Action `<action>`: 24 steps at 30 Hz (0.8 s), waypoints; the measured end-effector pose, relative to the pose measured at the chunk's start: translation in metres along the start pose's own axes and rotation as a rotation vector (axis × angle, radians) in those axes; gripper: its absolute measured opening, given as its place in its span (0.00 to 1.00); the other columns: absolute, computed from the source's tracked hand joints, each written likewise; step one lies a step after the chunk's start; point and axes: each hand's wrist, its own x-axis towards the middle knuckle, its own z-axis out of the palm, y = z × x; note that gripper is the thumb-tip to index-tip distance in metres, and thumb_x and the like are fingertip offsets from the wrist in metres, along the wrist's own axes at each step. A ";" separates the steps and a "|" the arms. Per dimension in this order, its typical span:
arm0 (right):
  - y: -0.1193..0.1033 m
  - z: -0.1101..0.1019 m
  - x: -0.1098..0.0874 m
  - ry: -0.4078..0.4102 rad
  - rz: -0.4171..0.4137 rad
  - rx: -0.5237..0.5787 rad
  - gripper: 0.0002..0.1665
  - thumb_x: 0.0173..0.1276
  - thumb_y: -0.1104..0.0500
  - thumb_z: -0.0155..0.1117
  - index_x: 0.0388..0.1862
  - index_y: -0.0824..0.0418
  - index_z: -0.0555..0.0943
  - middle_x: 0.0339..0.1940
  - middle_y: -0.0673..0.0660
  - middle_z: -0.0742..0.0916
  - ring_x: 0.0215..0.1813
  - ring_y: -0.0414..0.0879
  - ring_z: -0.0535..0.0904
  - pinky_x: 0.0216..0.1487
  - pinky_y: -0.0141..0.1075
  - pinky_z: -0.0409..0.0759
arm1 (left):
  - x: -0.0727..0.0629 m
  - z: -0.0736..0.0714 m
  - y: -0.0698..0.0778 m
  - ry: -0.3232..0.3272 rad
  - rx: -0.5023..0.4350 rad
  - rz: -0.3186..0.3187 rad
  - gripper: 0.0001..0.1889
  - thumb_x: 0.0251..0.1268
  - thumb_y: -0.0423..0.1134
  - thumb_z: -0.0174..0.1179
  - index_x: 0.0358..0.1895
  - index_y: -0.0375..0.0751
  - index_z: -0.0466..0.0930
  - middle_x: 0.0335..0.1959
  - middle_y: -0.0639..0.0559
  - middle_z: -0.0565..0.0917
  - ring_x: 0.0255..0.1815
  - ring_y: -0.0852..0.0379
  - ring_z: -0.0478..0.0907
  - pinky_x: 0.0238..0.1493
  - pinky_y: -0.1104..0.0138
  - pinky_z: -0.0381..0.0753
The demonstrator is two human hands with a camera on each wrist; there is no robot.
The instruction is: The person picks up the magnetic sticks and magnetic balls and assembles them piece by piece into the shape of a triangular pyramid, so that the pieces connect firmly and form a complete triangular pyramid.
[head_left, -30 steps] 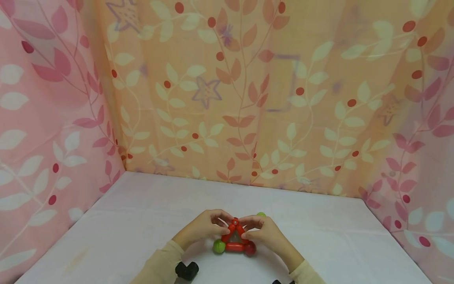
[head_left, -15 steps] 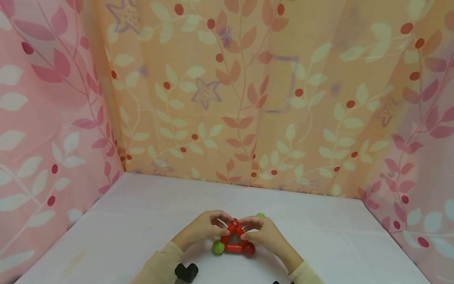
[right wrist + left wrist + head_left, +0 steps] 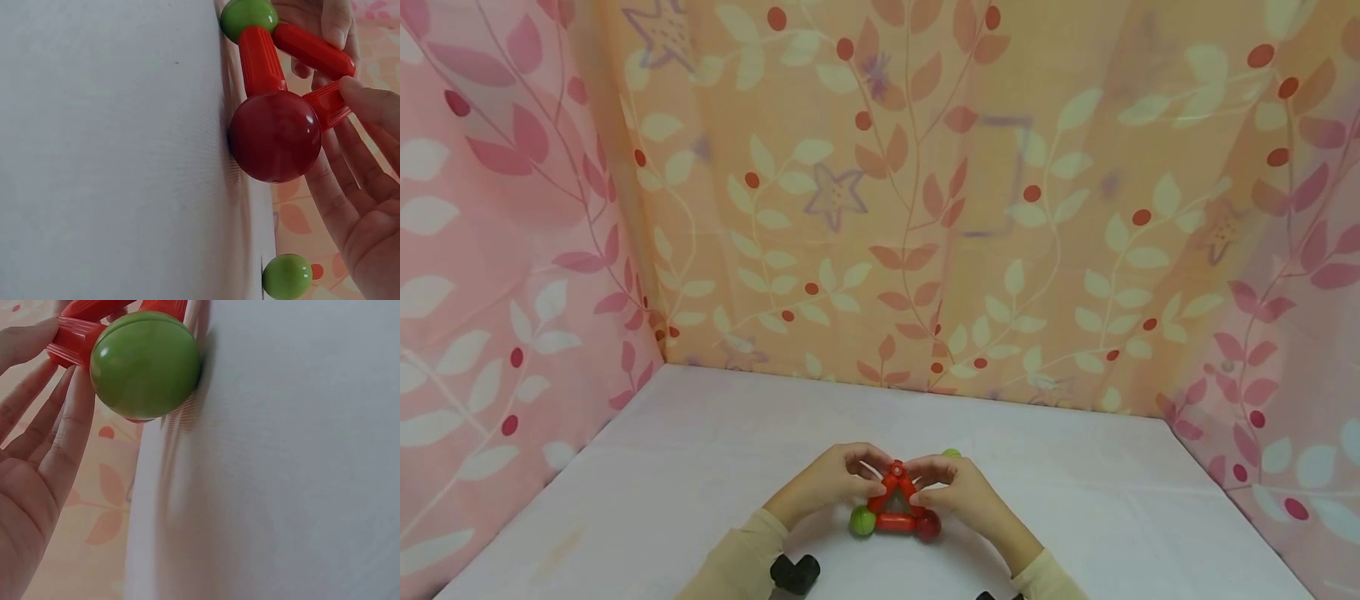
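Note:
A triangle of red rods and balls from a building toy stands on the white table. Its base is a red rod (image 3: 896, 522) between a green ball (image 3: 862, 520) and a dark red ball (image 3: 928, 524). Two more rods lean up from these balls and meet, or nearly meet, at the top. My left hand (image 3: 835, 477) pinches the left leaning rod (image 3: 76, 342) between thumb and fingers. On the other side my right hand (image 3: 958, 486) pinches the right leaning rod (image 3: 328, 105). Whether the top ends touch is hard to tell.
Behind my right hand sits a separate green ball (image 3: 287, 276), partly hidden in the head view. A black angled piece (image 3: 795, 573) is by the left sleeve, and another shows at the bottom edge. Patterned cloth walls (image 3: 910, 250) border the white table (image 3: 715, 433).

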 end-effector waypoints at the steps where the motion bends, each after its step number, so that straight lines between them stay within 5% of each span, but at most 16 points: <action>1: 0.000 0.000 0.000 0.008 0.001 -0.005 0.21 0.60 0.60 0.73 0.54 0.60 0.85 0.50 0.59 0.88 0.50 0.47 0.82 0.45 0.33 0.81 | 0.000 0.000 0.000 -0.002 0.005 -0.001 0.17 0.59 0.37 0.70 0.52 0.43 0.83 0.43 0.51 0.86 0.43 0.58 0.80 0.42 0.67 0.78; 9: 0.002 -0.002 0.000 0.075 0.000 0.024 0.24 0.59 0.58 0.74 0.54 0.64 0.84 0.50 0.63 0.88 0.55 0.48 0.83 0.48 0.28 0.82 | -0.005 -0.008 0.005 0.020 0.050 0.025 0.17 0.58 0.37 0.69 0.51 0.40 0.83 0.46 0.47 0.87 0.47 0.57 0.82 0.48 0.65 0.79; 16: -0.002 -0.004 -0.001 0.041 -0.004 0.068 0.26 0.60 0.60 0.73 0.57 0.66 0.82 0.53 0.65 0.87 0.55 0.47 0.83 0.47 0.29 0.82 | -0.006 -0.009 0.004 0.054 0.096 0.035 0.16 0.58 0.38 0.69 0.51 0.42 0.85 0.49 0.47 0.86 0.48 0.57 0.82 0.49 0.62 0.77; 24: -0.001 0.001 -0.001 -0.029 -0.014 0.072 0.26 0.60 0.62 0.72 0.59 0.60 0.83 0.55 0.63 0.82 0.56 0.47 0.81 0.46 0.30 0.81 | -0.003 -0.001 0.005 0.033 0.037 0.004 0.16 0.60 0.38 0.70 0.52 0.43 0.86 0.48 0.46 0.87 0.45 0.58 0.82 0.42 0.66 0.78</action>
